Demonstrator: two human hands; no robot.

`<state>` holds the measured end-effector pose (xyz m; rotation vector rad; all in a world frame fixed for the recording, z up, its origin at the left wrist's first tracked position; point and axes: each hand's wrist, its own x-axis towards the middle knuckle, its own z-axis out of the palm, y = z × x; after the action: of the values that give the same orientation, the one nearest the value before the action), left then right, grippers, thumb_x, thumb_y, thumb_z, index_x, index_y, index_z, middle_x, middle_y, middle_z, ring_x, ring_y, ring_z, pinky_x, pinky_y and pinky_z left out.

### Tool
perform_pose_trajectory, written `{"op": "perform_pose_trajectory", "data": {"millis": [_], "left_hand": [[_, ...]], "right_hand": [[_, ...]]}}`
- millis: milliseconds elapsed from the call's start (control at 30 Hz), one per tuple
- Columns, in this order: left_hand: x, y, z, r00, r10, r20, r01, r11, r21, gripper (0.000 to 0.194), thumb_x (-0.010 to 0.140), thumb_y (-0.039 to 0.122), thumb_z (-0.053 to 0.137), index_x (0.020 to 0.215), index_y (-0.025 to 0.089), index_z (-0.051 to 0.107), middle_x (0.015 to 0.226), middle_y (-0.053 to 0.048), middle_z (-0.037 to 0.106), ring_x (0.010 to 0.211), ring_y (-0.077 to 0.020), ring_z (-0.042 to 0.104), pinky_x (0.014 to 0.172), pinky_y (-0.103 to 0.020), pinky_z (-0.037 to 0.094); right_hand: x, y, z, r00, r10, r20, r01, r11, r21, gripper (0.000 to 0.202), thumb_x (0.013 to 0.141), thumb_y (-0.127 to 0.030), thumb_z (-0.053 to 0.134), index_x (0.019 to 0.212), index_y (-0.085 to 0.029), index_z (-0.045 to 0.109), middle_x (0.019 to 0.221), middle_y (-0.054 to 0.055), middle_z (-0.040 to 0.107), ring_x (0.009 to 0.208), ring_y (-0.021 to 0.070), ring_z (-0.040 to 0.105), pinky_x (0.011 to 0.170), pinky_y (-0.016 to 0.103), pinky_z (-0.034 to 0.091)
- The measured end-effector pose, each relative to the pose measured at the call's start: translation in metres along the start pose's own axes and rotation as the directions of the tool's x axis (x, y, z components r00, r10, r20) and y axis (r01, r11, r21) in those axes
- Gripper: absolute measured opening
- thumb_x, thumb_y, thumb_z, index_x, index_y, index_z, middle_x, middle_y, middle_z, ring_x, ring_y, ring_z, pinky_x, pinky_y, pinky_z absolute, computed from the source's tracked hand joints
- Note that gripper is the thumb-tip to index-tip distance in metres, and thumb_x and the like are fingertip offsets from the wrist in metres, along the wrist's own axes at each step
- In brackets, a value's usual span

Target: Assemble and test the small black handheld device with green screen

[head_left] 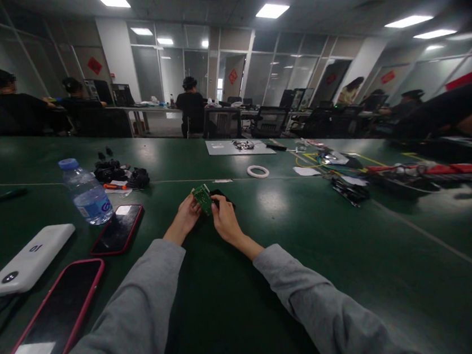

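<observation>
My left hand [189, 212] grips the left edge of a small green circuit board [203, 199], which is held tilted above the dark green table. At the board's right side, my right hand [225, 218] has its thumb and fingers closed at the edge, touching it. A black object [226, 197] shows just behind my right fingers; its kind is unclear, and I cannot tell whether it is held or lies on the table. Grey sleeves cover both forearms.
On the left are a water bottle [88, 194], two phones [118, 230] and a white power bank [32, 260]. Black parts [118, 174] sit beyond the bottle. A white tape roll [257, 171] lies ahead; cables [342, 179] spread rightward. A person's arm [458, 106] reaches in at far right.
</observation>
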<state>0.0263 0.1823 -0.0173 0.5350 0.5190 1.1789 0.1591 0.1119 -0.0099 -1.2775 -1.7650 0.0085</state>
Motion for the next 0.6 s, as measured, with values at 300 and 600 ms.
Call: {"op": "perform_pose_trajectory", "data": {"millis": [300,600], "left_hand": [[0.001,0.0,0.002,0.997,-0.007,0.081,0.006,1.0,0.02,0.019,0.081,0.031,0.064,0.092,0.016,0.065,0.093,-0.005,0.068,0.08,-0.0138,0.063,0.077,-0.026,0.047],[-0.011,0.009,0.011,0.996,-0.095,0.003,0.095,0.995,0.015,0.023,0.087,0.035,0.055,0.09,0.015,0.065,0.075,-0.002,0.067,0.064,-0.0115,0.061,0.063,-0.023,0.048]], "right_hand": [[0.002,0.007,0.002,0.994,0.083,-0.065,-0.079,0.995,0.057,0.027,0.095,-0.03,0.032,0.115,-0.016,0.044,0.11,0.01,0.059,0.099,0.0203,0.056,0.09,0.039,0.038],[0.001,-0.004,-0.002,0.999,-0.03,-0.02,0.029,0.999,-0.039,0.028,0.093,-0.031,0.038,0.116,-0.016,0.046,0.11,0.011,0.06,0.1,0.0209,0.056,0.09,0.039,0.037]]}}
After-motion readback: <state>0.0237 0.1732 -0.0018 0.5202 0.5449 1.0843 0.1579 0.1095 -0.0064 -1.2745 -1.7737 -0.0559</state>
